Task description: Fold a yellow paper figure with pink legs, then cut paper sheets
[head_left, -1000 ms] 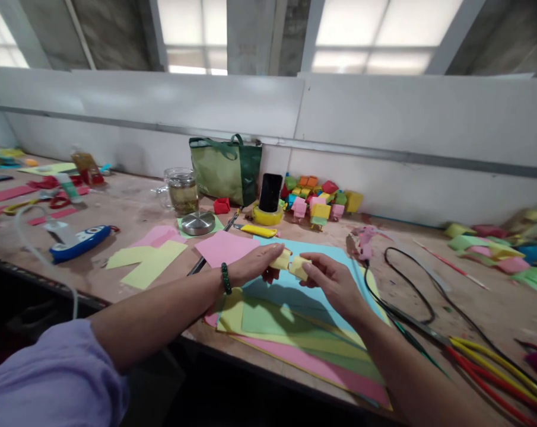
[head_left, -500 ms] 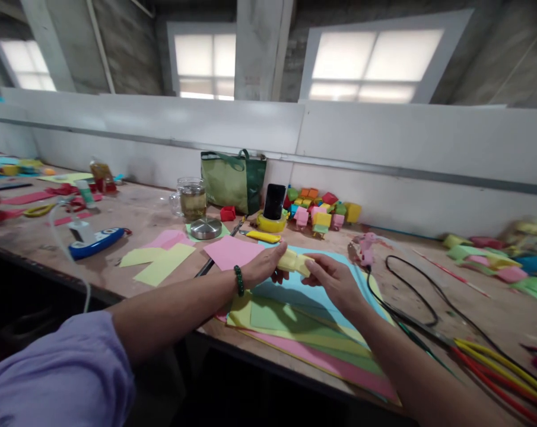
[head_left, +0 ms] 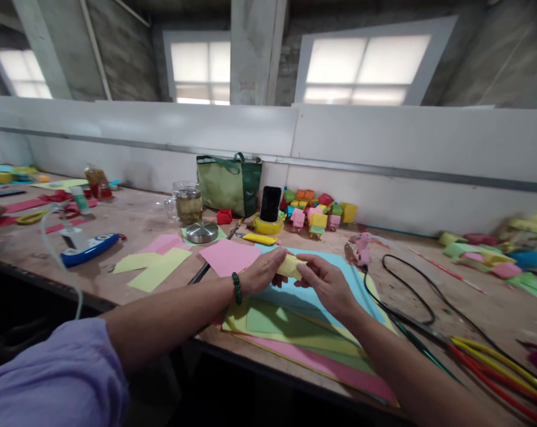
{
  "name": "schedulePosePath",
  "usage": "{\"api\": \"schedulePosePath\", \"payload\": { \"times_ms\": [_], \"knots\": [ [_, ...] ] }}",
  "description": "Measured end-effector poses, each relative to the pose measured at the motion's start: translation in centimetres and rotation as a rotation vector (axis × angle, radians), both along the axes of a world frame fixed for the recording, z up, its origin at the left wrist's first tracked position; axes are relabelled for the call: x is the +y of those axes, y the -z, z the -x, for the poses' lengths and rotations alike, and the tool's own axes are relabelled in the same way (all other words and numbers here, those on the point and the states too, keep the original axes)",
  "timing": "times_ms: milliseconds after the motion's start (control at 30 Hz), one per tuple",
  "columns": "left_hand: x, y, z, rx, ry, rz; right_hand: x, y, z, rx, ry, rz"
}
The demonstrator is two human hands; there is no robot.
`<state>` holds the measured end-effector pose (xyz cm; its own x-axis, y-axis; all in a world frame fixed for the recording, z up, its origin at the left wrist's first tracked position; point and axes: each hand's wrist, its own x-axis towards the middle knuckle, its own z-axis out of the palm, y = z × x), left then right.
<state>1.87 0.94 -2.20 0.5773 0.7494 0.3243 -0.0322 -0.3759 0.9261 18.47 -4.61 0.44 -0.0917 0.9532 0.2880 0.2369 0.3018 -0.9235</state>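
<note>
1. Together now: two yellow paper pieces (head_left: 289,267), a small gap apart a second ago, meet with no visible gap, above the blue sheet (head_left: 304,299)
2. Left hand (head_left: 263,274) has its grip closed on their left end, and the right hand (head_left: 328,281) pinches the right end between thumb and fingers
3. Whether one piece tucks inside the other I cannot tell; fingers hide part of the join
4. Press lightly and evenly, since folded paper probably dents easily
5. Keep both ends in line over the blue sheet, away from the pink corded tool (head_left: 363,249) beside its right edge
</note>
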Motion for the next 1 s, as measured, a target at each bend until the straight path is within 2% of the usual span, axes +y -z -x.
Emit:
{"api": "schedulePosePath", "payload": {
  "times_ms": [167,333,433,533,667,767,867,1000],
  "knots": [
    [-0.1,-0.3,0.0,0.059,0.022,0.013,0.3,0.4,-0.3,0.0,0.011,0.019],
    [0.5,-0.4,0.1,0.024,-0.032,0.198,0.1,0.4,-0.8,-0.157,0.011,-0.051],
    [0.6,-0.4,0.1,0.051,0.042,0.331,-0.1,0.4,-0.8,-0.249,-0.008,-0.124],
    [0.3,-0.7,0.3,0.042,0.068,0.411,0.2,0.6,-0.8,-0.194,-0.029,-0.119],
    [0.1,-1.6,0.8,-0.094,-0.003,0.302,1.0,0.9,-1.1,-0.052,-0.025,-0.004],
    [0.1,-1.9,1.1,-0.121,0.056,0.195,1.2,0.9,-1.2,-0.02,-0.02,0.059],
    [0.3,-1.8,1.2,-0.138,0.133,0.163,1.1,0.8,-1.2,-0.016,-0.033,0.094],
    [0.7,-1.7,1.3,-0.088,0.124,0.143,1.0,0.5,-1.2,-0.033,-0.065,0.116]
  ]
}}
